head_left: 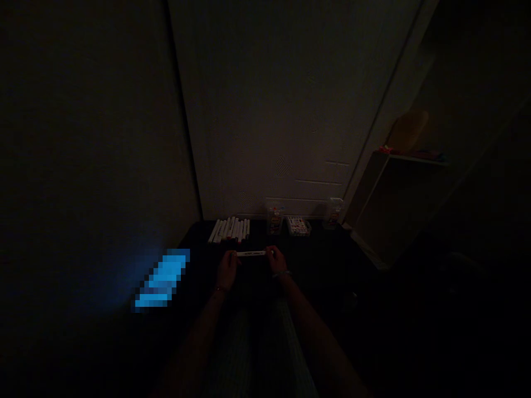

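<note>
Between my two hands a white marker (251,254) is held level, with dark print along its barrel. My left hand (228,269) grips its left end, and my right hand (276,260) has its fingers closed round the right end. Just beyond my left hand, a row of white markers (229,229) lies side by side on the dark surface. Behind the held marker, to the right of that row, stands a clear case (274,221) with a dark label. A box with a patterned top (298,225) is beside it. The room is very dim, so fine detail is lost.
Another clear case (333,213) stands farther right against the pale panel (274,110). A glowing blue, pixelated screen (162,281) is at the left. A cabinet (398,204) with a rounded object (410,130) on top rises at the right.
</note>
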Demonstrator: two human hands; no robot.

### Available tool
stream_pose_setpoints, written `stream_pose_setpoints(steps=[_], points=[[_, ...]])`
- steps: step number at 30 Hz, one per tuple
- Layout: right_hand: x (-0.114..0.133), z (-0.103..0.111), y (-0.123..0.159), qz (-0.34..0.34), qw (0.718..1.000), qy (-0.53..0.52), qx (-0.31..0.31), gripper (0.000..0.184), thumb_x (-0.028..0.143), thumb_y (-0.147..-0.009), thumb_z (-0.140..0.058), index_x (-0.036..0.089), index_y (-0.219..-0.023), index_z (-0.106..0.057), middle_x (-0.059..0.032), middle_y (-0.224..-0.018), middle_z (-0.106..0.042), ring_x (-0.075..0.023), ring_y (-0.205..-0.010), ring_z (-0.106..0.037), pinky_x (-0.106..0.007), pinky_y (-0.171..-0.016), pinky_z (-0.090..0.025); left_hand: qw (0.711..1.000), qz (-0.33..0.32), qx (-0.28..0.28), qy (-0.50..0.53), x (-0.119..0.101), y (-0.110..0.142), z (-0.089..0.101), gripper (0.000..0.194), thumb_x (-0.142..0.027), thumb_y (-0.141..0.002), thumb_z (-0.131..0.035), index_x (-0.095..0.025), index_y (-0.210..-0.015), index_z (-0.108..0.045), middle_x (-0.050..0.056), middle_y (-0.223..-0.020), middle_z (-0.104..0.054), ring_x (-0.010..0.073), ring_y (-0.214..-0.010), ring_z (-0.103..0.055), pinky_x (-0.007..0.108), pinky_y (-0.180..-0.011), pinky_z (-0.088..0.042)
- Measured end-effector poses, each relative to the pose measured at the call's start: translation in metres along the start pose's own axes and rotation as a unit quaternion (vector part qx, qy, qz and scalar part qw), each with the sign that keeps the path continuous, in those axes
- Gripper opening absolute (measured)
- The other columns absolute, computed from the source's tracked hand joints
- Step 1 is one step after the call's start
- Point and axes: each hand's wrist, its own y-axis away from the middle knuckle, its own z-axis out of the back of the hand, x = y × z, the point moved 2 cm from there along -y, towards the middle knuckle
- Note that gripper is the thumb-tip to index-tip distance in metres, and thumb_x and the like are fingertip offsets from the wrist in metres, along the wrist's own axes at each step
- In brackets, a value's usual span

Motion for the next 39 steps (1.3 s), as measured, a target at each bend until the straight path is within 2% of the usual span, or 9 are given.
stream_pose_setpoints(steps=[14,20,26,30,34,39], points=[[0.004,0.002,0.001,0.011,1.000,-0.018,0.021,0.031,0.039,-0.085,-0.030,0.021,-0.085,-0.055,0.0026,-0.069,-0.052,-0.0104,-0.064,-0.047,-0.019,-0.061,-0.036,1.000,0.007,-0.005,0.008,0.004,-0.001,-0.002,0.030,-0.045,-0.080,-0.034,-0.021,-0.079,-0.050,-0.003,-0.060,-0.051,0.0112,-0.056,-0.047,0.022,-0.057,-0.037],[0.009,0.004,0.003,0.000,0.999,-0.031,0.036,0.032,0.039,-0.085,-0.028,0.021,-0.084,-0.055,0.0028,-0.068,-0.051,-0.0104,-0.064,-0.046,-0.020,-0.060,-0.036,1.000,0.012,-0.006,0.017,0.001,0.001,0.000,0.028,-0.044,-0.079,-0.035,-0.021,-0.079,-0.051,-0.003,-0.060,-0.052,0.0110,-0.056,-0.048,0.022,-0.057,-0.038],[0.010,0.002,0.002,-0.030,0.996,-0.071,0.040,0.033,0.042,-0.084,-0.029,0.021,-0.085,-0.055,0.0028,-0.063,-0.050,-0.0105,-0.060,-0.046,-0.020,-0.056,-0.037,0.997,0.040,-0.008,0.069,0.000,0.002,0.000,0.029,-0.045,-0.079,-0.034,-0.020,-0.081,-0.050,-0.004,-0.059,-0.050,0.0099,-0.053,-0.045,0.022,-0.054,-0.037],[0.011,0.002,0.003,-0.046,0.996,-0.075,0.031,0.031,0.044,-0.080,-0.037,0.020,-0.087,-0.055,0.0021,-0.066,-0.052,-0.0110,-0.061,-0.048,-0.020,-0.056,-0.038,0.995,0.045,-0.011,0.087,-0.003,0.003,0.000,0.030,-0.045,-0.079,-0.034,-0.020,-0.084,-0.051,-0.003,-0.059,-0.049,0.0096,-0.052,-0.044,0.021,-0.053,-0.036],[0.015,0.003,0.005,-0.022,0.999,-0.039,0.028,0.028,0.043,-0.074,-0.047,0.021,-0.088,-0.056,0.0014,-0.076,-0.056,-0.0123,-0.070,-0.049,-0.021,-0.063,-0.039,0.994,0.060,-0.007,0.092,-0.008,0.004,0.001,0.032,-0.046,-0.079,-0.034,-0.019,-0.084,-0.051,-0.003,-0.060,-0.049,0.0095,-0.052,-0.043,0.021,-0.051,-0.036],[0.013,0.002,0.005,0.008,0.999,-0.022,0.038,0.025,0.040,-0.076,-0.045,0.020,-0.087,-0.056,0.0009,-0.078,-0.056,-0.0130,-0.074,-0.050,-0.022,-0.068,-0.039,0.993,0.046,-0.015,0.103,-0.008,0.004,0.001,0.032,-0.046,-0.079,-0.033,-0.019,-0.082,-0.051,-0.003,-0.059,-0.048,0.0092,-0.052,-0.042,0.021,-0.052,-0.036]])
